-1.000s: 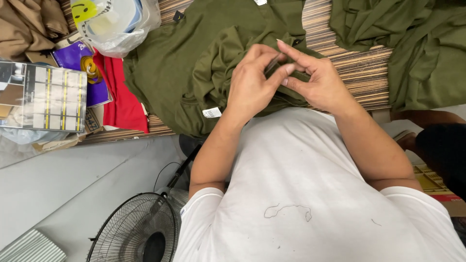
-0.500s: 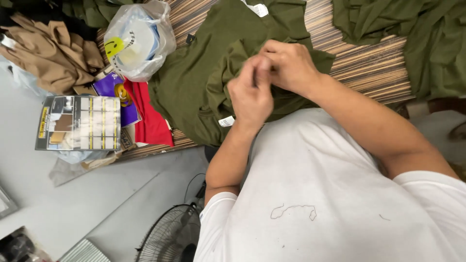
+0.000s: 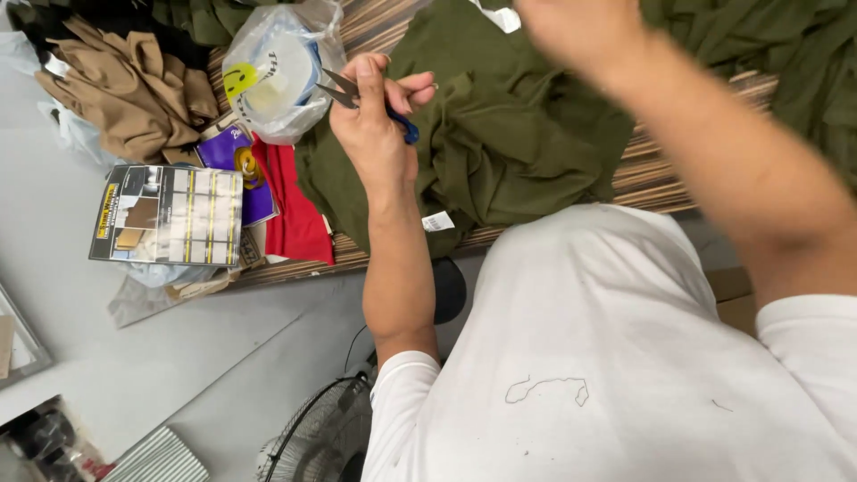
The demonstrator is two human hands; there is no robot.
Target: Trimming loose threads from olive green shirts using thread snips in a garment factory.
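Striped wooden desk [image 3: 665,174], front edge toward the wearer; grey floor below with a fan guard [image 3: 317,437].

Change since half a second ago: both hands were bunched together over the olive-green garment [image 3: 500,152], pinching at one spot. Now separated. Left hand [image 3: 379,112] has drawn back toward the desk's left part, and thread snips [image 3: 366,100] with a blue handle are plainly visible in it. Right hand [image 3: 580,27] has swung up to the far edge, motion-blurred. Judgement: the close two-handed work at that spot looks finished for the moment.

Pose: left forearm near vertical in view, wrist straight, fingers curled shut round the snips, blades slightly parted and pointing left toward a clear plastic bag [image 3: 277,76]. Right arm runs diagonally across the garment; cannot tell whether that hand is open or holding anything.

Garment lies crumpled mid-desk, its white label [image 3: 437,221] at the front edge. Tan cloth [image 3: 125,94], red cloth [image 3: 299,214] and a printed card [image 3: 165,214] sit at the left end.
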